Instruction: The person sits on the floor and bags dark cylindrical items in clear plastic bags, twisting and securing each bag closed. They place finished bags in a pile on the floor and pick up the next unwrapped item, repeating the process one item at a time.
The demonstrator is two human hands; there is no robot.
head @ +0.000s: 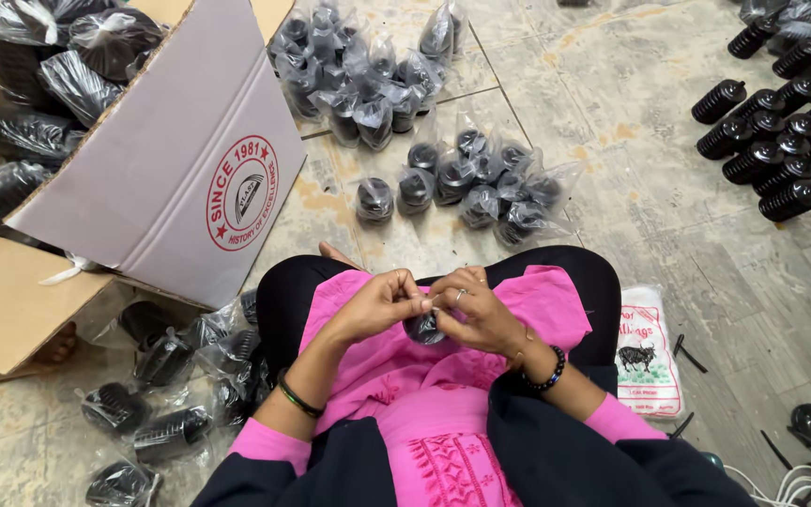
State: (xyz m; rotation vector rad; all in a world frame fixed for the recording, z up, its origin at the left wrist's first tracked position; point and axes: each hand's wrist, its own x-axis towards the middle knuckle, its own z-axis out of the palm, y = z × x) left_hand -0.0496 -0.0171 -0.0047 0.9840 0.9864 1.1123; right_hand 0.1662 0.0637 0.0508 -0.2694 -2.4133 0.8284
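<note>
Black ribbed part in clear bag (423, 328), pinched between left hand (374, 306) and right hand (477, 312), fingers closed on it, over pink lap; right of cardboard box (157, 155), near bagged parts (466, 188).

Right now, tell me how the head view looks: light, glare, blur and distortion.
Head view: soft, even light with only faint shadows on the floor; bright glare glints off the bagged black parts and the heap inside the cardboard box; the wide lens bends the floor joints near the edges; the left hand and right hand are sharp, but the small bagged piece between them is mostly hidden.
</note>
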